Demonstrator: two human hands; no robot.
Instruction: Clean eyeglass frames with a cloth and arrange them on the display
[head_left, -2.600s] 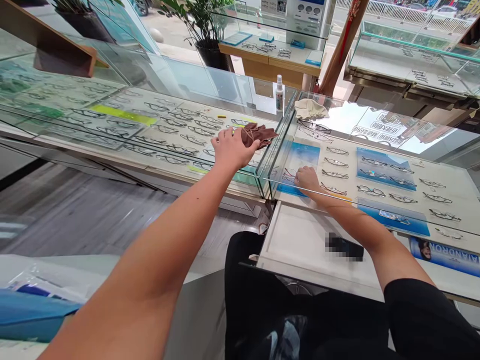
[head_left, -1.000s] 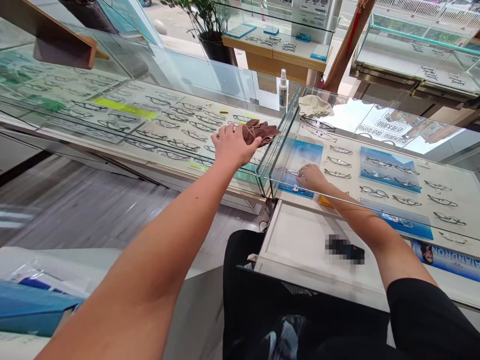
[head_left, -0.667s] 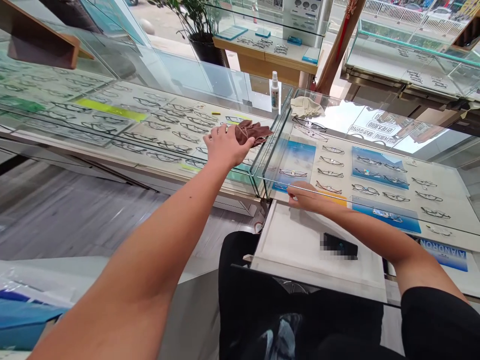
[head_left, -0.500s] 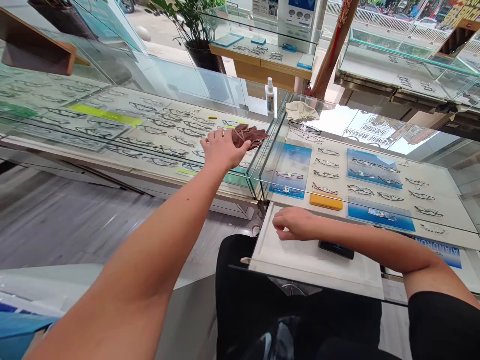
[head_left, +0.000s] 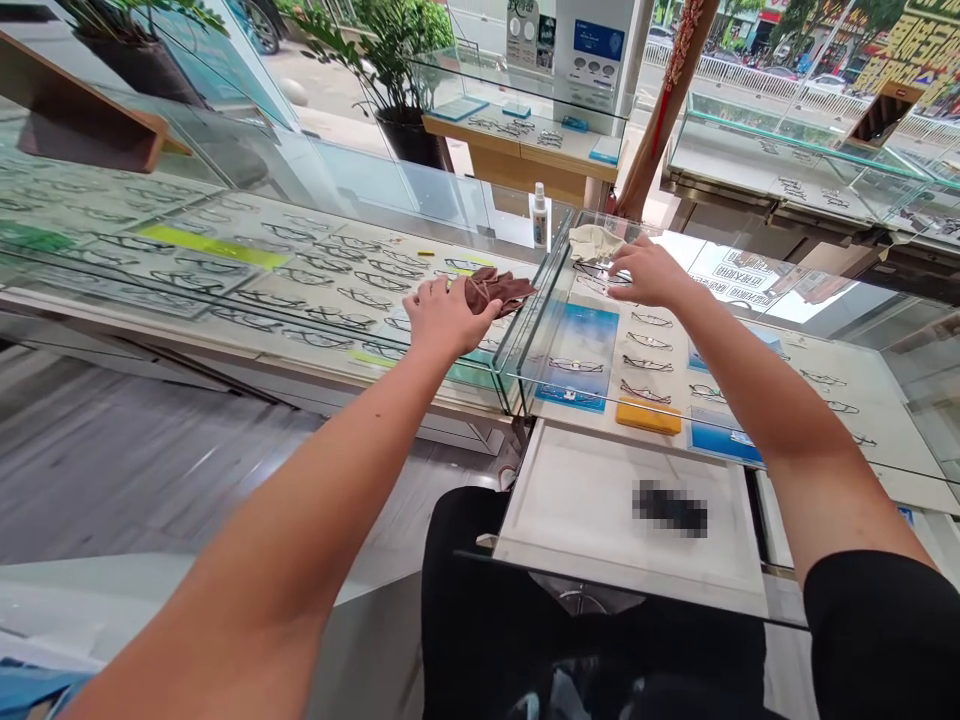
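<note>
My left hand (head_left: 448, 318) is closed on a crumpled brown cloth (head_left: 496, 291), resting on the glass top of the left display case (head_left: 352, 375). My right hand (head_left: 646, 272) reaches over the right glass case (head_left: 847, 300). Its fingers are apart and hold nothing. Just beyond its fingertips lies a crumpled beige cloth (head_left: 595, 243); whether they touch it I cannot tell. A white spray bottle (head_left: 540, 215) stands upright on the left case, behind the brown cloth.
Rows of eyeglasses (head_left: 647, 364) lie inside the cases, with a yellow case (head_left: 648, 416) near the front. An open white drawer (head_left: 570, 500) juts out below, holding a blurred-out dark object (head_left: 670, 508). A wooden post (head_left: 656, 120) and a potted plant (head_left: 409, 130) stand behind.
My right hand has moved up and away from over the drawer to beside the beige cloth, its fingers spreading. My left hand stays in place with the brown cloth.
</note>
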